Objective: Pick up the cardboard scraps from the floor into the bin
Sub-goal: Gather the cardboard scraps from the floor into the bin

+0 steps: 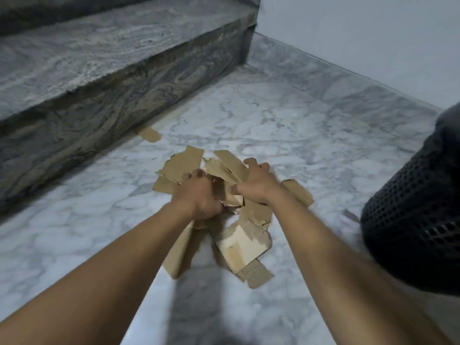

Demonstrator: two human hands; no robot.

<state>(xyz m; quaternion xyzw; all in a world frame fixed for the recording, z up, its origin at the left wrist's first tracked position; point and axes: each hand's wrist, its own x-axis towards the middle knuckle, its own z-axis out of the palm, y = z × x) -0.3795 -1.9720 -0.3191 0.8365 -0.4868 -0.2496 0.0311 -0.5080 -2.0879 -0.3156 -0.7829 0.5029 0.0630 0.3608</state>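
Observation:
A heap of torn brown cardboard scraps [239, 235] lies on the white marble floor at the centre. My left hand [201, 192] grips scraps at the heap's left side, fingers curled round them. My right hand [256, 185] grips scraps at the top right of the heap. One lone cardboard scrap [149, 134] lies apart, against the foot of the stair. The black perforated bin [418, 220] stands at the right edge, partly cut off by the frame.
A grey stone stair step [112, 78] runs across the left and back. A pale wall [373, 33] with a marble skirting [348, 83] closes the back right. Marble floor [298, 125] stretches between the heap and the wall.

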